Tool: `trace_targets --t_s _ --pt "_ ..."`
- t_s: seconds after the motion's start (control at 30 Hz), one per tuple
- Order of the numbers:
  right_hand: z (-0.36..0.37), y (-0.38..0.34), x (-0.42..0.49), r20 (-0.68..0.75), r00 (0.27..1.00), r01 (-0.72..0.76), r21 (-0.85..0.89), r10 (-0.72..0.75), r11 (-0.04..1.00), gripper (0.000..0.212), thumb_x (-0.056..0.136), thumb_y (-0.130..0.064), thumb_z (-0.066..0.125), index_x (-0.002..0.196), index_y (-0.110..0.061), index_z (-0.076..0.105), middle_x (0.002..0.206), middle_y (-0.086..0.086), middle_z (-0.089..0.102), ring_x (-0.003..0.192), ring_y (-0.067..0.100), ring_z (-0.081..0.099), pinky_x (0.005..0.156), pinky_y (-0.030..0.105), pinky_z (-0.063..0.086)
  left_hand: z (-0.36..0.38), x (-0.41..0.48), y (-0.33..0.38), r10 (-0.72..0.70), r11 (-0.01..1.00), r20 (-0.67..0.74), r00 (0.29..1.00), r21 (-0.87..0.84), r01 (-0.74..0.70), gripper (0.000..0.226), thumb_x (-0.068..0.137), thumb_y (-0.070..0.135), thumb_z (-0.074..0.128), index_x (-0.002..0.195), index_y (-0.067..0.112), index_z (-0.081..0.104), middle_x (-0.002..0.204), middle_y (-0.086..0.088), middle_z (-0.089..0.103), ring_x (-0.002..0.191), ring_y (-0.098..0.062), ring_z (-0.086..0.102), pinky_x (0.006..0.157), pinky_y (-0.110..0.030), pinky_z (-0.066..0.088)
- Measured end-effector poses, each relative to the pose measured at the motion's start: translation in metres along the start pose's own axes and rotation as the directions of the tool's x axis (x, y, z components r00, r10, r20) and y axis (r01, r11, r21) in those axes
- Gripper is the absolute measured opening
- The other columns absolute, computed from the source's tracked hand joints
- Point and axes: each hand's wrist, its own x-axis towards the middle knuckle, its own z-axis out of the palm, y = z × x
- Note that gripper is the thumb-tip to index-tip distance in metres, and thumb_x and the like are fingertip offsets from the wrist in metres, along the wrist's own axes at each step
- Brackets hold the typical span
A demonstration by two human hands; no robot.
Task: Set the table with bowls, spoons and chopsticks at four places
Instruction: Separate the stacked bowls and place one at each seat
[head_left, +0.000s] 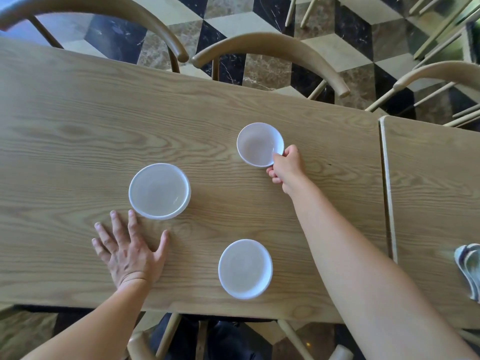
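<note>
Three white bowls sit on the wooden table. My right hand pinches the near right rim of the far bowl, thumb over the edge, close to the table's far side. My left hand lies flat on the wood with fingers spread, just below and left of a larger bowl or stack of bowls; its fingertips are almost touching the rim. A third bowl stands near the front edge between my arms. White spoons with dark markings lie in a pile at the right edge.
A second table adjoins on the right across a narrow seam. Curved wooden chair backs stand along the far side, with another chair below the front edge. The floor is patterned marble tile.
</note>
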Motion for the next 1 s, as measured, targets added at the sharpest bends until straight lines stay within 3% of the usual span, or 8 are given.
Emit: trace_targets --t_s 0.33,0.5,0.67,0.87,1.0 --pt "0.004 -0.015 0.022 0.035 0.999 -0.030 0.054 0.028 0.998 0.027 0.100 -0.010 0.041 0.078 -0.020 0.028 0.073 0.012 0.052 0.044 0.016 0.040 0.032 0.016 0.021 0.000 0.001 0.000 -0.001 1.000 -0.004 1.000 -0.002 0.001 0.100 0.077 0.080 0.033 0.157 0.020 0.022 0.168 -0.011 0.006 0.153 -0.035 -0.009 0.123 -0.051 -0.008" --pt "0.007 -0.016 0.024 0.037 0.998 -0.048 0.097 0.045 0.994 0.008 0.100 -0.010 0.043 0.094 -0.013 0.039 0.068 0.009 0.053 0.045 0.015 0.044 0.034 0.019 0.030 0.000 0.000 0.000 -0.004 1.000 -0.007 1.000 -0.001 0.004 0.101 0.077 0.080 0.032 0.157 0.020 0.023 0.168 -0.010 0.007 0.153 -0.034 -0.010 0.122 -0.050 -0.010" --pt "0.011 -0.018 0.025 0.014 0.999 -0.032 0.143 0.031 0.989 0.005 0.096 -0.006 0.048 0.096 -0.010 0.046 0.068 0.008 0.059 0.044 0.013 0.048 0.035 0.021 0.036 0.000 0.000 0.000 -0.004 1.000 -0.014 1.000 -0.001 0.004 0.100 0.077 0.080 0.032 0.157 0.020 0.024 0.168 -0.010 0.008 0.153 -0.035 -0.009 0.122 -0.049 -0.010" --pt "0.015 -0.022 0.031 -0.041 0.999 -0.003 0.104 0.007 0.995 0.018 0.090 -0.001 0.044 0.079 -0.015 0.042 0.061 0.008 0.059 0.045 0.017 0.048 0.046 0.029 0.040 0.000 0.000 0.000 -0.003 1.000 -0.011 1.000 -0.002 0.003 0.101 0.077 0.080 0.031 0.157 0.020 0.024 0.168 -0.010 0.007 0.154 -0.034 -0.010 0.122 -0.049 -0.010" --pt "0.014 -0.025 0.036 -0.054 0.999 0.011 0.097 -0.006 0.995 0.018 0.090 -0.001 0.044 0.079 -0.015 0.043 0.062 0.007 0.060 0.047 0.016 0.050 0.052 0.031 0.045 0.001 0.000 -0.001 -0.002 1.000 -0.018 1.000 0.005 0.002 0.101 0.076 0.081 0.030 0.157 0.019 0.025 0.168 -0.011 0.008 0.154 -0.034 -0.010 0.123 -0.050 -0.009"
